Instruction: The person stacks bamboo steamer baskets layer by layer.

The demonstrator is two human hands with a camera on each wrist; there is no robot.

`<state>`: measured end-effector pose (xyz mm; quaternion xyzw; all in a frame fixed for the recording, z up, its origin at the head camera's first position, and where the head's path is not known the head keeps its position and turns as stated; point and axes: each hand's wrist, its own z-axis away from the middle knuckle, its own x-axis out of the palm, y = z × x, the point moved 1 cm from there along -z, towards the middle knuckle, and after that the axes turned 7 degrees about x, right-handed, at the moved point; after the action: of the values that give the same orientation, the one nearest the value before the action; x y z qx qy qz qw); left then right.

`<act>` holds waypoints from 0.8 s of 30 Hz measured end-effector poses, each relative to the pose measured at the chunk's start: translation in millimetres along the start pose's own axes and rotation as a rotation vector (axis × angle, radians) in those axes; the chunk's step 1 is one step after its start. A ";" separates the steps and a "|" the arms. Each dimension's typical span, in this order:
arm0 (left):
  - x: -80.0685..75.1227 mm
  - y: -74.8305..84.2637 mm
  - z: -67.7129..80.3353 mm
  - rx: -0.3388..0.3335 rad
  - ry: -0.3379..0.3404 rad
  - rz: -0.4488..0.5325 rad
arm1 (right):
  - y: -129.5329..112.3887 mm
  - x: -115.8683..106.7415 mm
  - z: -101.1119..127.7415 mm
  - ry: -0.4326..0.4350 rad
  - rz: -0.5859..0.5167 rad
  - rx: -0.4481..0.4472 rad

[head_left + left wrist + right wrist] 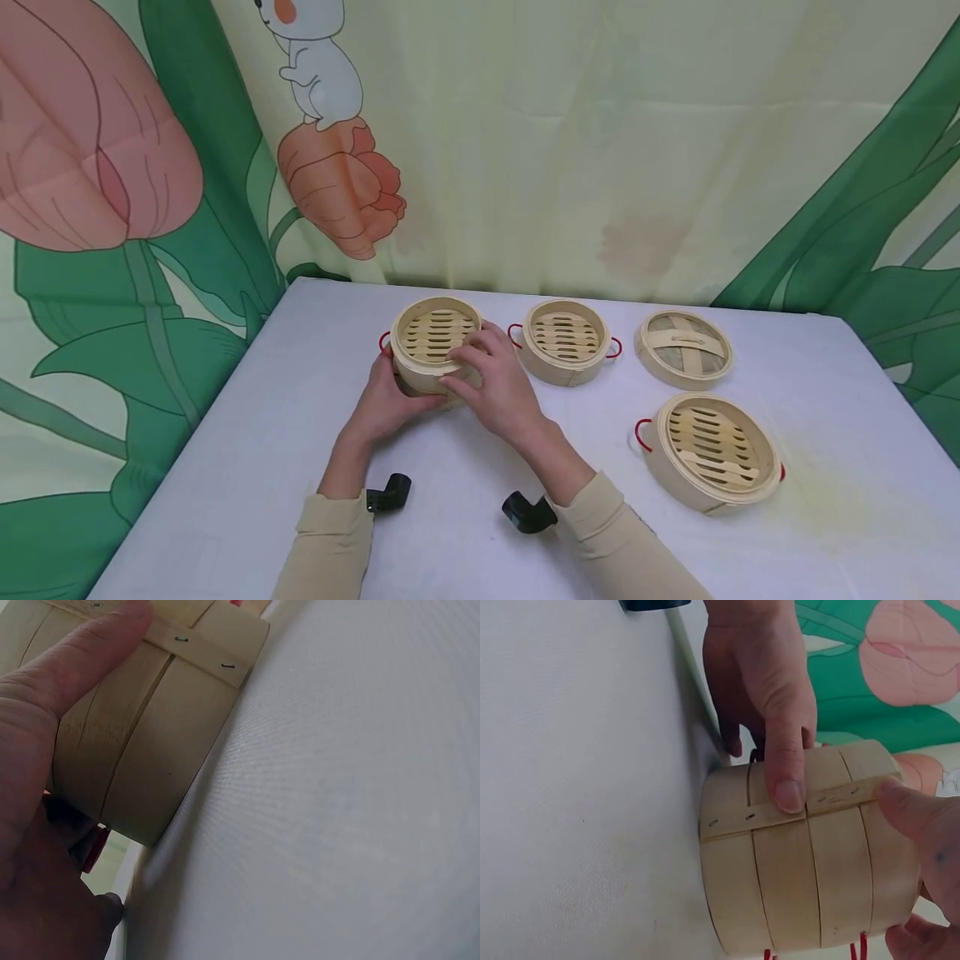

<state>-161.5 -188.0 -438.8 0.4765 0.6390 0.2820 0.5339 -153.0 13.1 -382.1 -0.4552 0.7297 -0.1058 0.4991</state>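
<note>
Two round bamboo steamer baskets stand stacked at the back left of the white table. My left hand (388,407) grips the lower steamer basket (780,889) from the left, its thumb lying across the front wall over the stapled seam. From the right, my right hand (501,383) holds the upper steamer basket (417,374), with the thumb on its front wall and fingers over the rim. Slats show inside the upper basket. A red handle (384,342) sticks out on the stack's left side; in the right wrist view, red handles show at both levels.
Right of the stack stands another steamer basket (567,372) with red handles. Farther right lies a woven bamboo lid (686,379), and in front of it a larger-looking steamer basket (678,479). A printed curtain (562,167) hangs behind the table (247,500).
</note>
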 end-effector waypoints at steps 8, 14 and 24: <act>0.2 1.5 1.8 -0.023 -0.003 -0.013 | 2.8 -5.1 4.5 -0.028 -0.019 -0.004; -0.2 1.0 2.5 -0.034 -0.008 0.016 | 17.9 -26.7 19.7 0.075 -0.080 0.048; -12.9 6.6 3.7 -0.127 0.030 0.128 | 56.5 -73.9 31.4 0.281 -0.037 0.212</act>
<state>-156.3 -197.7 -428.7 0.4771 0.5960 0.3625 0.5346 -152.3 111.2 -384.8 -0.3940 0.7686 -0.2538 0.4354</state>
